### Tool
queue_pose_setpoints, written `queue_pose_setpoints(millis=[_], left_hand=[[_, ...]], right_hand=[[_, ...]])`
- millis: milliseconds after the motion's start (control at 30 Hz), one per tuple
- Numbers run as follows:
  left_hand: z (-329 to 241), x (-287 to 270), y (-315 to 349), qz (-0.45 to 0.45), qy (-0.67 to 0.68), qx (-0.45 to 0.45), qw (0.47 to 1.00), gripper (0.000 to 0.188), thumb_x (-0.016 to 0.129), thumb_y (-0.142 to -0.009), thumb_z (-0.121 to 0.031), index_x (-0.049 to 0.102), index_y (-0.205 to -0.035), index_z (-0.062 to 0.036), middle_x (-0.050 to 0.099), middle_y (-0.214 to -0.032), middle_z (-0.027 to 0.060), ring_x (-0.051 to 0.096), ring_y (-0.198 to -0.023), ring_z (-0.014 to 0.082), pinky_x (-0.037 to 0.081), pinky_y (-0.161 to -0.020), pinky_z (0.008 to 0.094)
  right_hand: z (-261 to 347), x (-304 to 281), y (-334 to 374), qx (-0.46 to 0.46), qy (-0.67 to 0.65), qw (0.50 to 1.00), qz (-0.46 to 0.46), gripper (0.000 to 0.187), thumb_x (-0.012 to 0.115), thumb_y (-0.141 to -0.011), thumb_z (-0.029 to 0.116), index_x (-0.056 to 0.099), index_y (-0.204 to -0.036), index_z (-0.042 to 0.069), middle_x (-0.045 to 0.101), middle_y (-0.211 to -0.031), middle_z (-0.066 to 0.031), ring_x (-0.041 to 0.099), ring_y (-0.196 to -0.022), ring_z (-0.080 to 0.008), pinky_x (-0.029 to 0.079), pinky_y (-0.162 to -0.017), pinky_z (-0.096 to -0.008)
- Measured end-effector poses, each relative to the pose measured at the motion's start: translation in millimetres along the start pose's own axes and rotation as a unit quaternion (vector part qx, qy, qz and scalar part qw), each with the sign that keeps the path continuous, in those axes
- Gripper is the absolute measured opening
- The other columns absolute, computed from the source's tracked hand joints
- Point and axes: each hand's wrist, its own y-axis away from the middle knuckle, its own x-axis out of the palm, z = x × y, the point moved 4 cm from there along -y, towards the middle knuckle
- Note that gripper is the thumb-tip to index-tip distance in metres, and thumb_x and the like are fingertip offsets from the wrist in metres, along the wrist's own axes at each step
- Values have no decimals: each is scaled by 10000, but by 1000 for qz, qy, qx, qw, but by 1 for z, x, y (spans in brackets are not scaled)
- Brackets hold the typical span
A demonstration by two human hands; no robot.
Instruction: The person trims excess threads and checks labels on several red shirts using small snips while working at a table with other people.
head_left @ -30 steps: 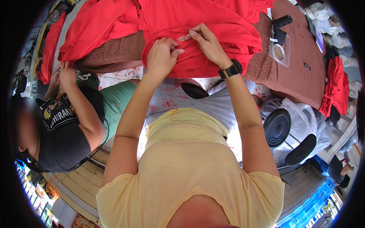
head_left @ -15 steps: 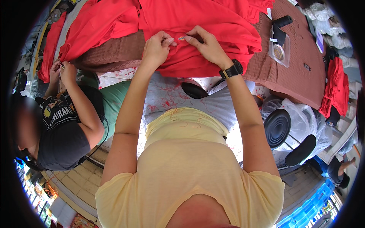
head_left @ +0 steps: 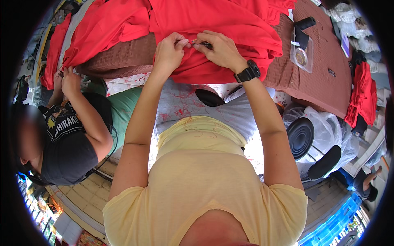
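Red cloth (head_left: 217,18) lies in folds before me and hangs over the table's near edge. My left hand (head_left: 170,50) is closed, thumb and forefinger pinching a bit of this cloth. Close to its right, my right hand (head_left: 219,50) is closed round a small dark tool that looks like thread snips (head_left: 205,44). Their metal tip points at the left fingertips, over the cloth. Whether a thread lies between the tips is too small to tell. A black watch is on my right wrist.
The table has a brown textured cover (head_left: 314,80). On its right stand a clear plastic box (head_left: 307,61) and a black cylinder (head_left: 305,23). At left a co-worker (head_left: 76,135) handles more red cloth. Black round stool seats (head_left: 300,138) and clear plastic bags (head_left: 326,125) are at right.
My right hand has turned and closed inward, bringing the dark tool into view and its tip nearer my left fingers. My left hand stays nearly in place. The co-worker's hands shifted slightly.
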Motion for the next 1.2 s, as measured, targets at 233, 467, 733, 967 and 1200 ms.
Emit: queue_pose_setpoints(millis=[233, 467, 733, 967, 1200], left_hand=[[-1, -2, 1, 3, 3, 3, 1000, 132, 616, -957, -131, 679, -934, -18, 745, -847, 116, 725, -824, 257, 537, -763, 371], [-60, -25, 90, 497, 107, 94, 856, 149, 686, -913, -138, 627, -967, -12, 685, -915, 84, 660, -783, 180, 525, -744, 340], [-23, -42, 28, -108, -123, 150, 975, 238, 745, -834, -99, 589, -979, 8, 613, -931, 159, 624, -872, 328, 506, -792, 413], [-23, -88, 101, -177, -32, 248, 952, 249, 645, -723, 89, 523, -917, -7, 577, -888, 150, 606, -836, 315, 499, -719, 359], [16, -53, 183, -57, -73, 195, 976, 576, 547, -612, 156, 649, -1129, -74, 546, -969, 178, 578, -861, 339, 494, -723, 386]], right_hand=[[1, 7, -3, -1, 24, 1000, 4, 178, 666, -910, 260, 643, -999, 108, 684, -941, -48, 664, -883, -300, 517, -722, -408], [-9, -67, 26, 54, -15, 982, -183, 288, 737, -837, 274, 646, -1056, 110, 670, -969, -82, 689, -872, -314, 540, -710, -423], [-25, -73, 35, 133, 233, 952, -148, 271, 685, -801, 85, 635, -1068, 92, 618, -1006, -123, 668, -890, -352, 523, -732, -454], [20, -133, 99, 137, -110, 984, 29, 100, 725, -798, -33, 672, -882, -20, 663, -795, -78, 625, -740, -131, 490, -691, -296], [37, -128, 48, 121, -31, 991, 46, 230, 794, -847, 213, 704, -916, 12, 662, -729, -72, 602, -648, -122, 461, -617, -296]])
